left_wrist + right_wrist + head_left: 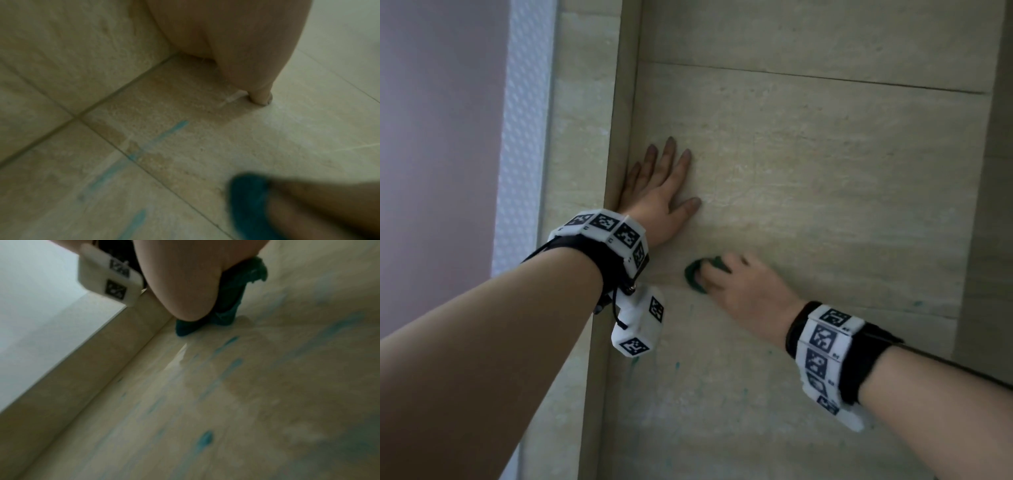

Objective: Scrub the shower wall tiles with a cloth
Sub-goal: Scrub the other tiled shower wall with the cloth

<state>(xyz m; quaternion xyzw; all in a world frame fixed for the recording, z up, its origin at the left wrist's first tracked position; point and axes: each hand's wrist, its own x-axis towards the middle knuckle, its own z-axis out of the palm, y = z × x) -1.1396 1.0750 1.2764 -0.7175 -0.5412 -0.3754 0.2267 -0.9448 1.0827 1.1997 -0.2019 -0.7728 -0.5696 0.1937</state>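
Your left hand (654,195) is bracing flat, fingers spread, on the tiles (825,154); just below it, your right hand (743,284) is gripping the cloth (693,275), bunched, soft, likely damp.

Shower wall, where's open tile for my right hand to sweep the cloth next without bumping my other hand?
Free: the broad tile right of the left hand, up to the grout line. Also the tile below the right hand, which bears teal streaks. Crowded: the corner edge, where the left hand presses flat just above the green cloth.
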